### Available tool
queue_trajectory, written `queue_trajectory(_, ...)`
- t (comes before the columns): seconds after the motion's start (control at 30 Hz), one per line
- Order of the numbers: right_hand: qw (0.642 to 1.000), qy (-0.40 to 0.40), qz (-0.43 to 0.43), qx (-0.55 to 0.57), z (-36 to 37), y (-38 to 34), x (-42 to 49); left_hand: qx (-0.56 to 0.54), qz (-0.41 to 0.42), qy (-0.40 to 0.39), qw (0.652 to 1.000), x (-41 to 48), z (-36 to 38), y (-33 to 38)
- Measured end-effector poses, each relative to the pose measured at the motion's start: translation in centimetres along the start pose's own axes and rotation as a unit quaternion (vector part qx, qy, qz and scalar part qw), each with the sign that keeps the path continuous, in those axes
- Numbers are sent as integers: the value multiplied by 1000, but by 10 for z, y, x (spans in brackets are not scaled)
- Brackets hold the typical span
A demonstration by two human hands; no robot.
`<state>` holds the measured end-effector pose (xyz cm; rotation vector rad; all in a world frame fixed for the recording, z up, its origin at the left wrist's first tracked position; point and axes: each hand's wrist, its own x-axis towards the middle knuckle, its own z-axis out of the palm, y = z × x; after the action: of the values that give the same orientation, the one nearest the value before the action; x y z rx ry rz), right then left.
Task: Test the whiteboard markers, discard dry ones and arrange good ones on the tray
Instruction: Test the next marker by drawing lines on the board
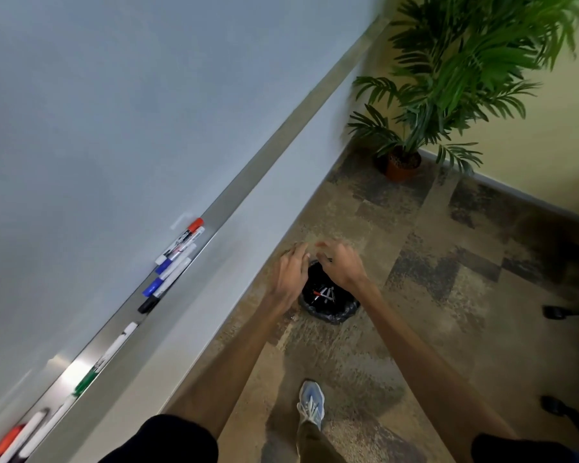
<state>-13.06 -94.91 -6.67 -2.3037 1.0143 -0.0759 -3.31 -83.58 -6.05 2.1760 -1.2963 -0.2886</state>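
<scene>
Head camera view, tilted, looking down along a wall to the floor. At far left a whiteboard (97, 111) fills the wall, pale and unmarked as far as can be seen. Along its lower edge runs a metal tray (248, 182). Markers lie on it in two loose groups: a cluster (173, 262) with red, blue and black caps midway along, and nearer the person a green-capped marker (87, 379) with a few more at the bottom corner.

Moving right, the person reaches both bare arms out over a small bin (335, 312) with a black liner, standing on the floor near the wall. The left hand (290, 277) hovers at the bin's left rim, fingers loose and apart, holding nothing visible. The right hand (341, 265) is above the bin's far side. It is blurred, with a small dark shape at one finger, so whether it holds anything cannot be told. Several discarded markers (323, 293) lie inside the bin.

This looks like the discard step. The next move likely calls for turning to the tray and picking up another marker to test on the board.

The floor is mottled brown and tan carpet (448, 295). One pale blue shoe (311, 404) shows below. To the right, a potted palm (448, 78) stands in the corner against a yellow wall (549, 162). Dark chair feet (559, 312) show at the right edge.
</scene>
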Motion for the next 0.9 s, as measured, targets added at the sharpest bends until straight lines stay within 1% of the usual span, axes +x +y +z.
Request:
queue_trajectory(0.13, 1000, 23, -14, 16, 4, -31, -19, 17, -20, 25, 999, -23, -30, -3)
queue_trajectory(0.33, 995, 44, -81, 46, 16, -96, -55, 16, -49, 85, 995, -76, -85, -21)
queue_trajectory(0.43, 991, 43, -109, 66, 31, -135, -73, 14, -85, 118, 989, -106, -117, -34)
queue_trajectory(0.53, 987, 32, -133, 85, 48, -179, -91, 7, -134, 139, 981, -139, -149, -49)
queue_trajectory(0.63, 983, 16, -162, 87, 67, -220, -109, 23, -162, 176, 971, -174, -180, -69)
queue_trajectory(0.73, 976, 4, -199, 92, 86, -258, -125, 62, -170, 218, 959, -209, -208, -92)
queue_trajectory(0.9, 959, -42, -260, 109, 122, -317, -148, 126, -233, 238, 934, -266, -246, -136)
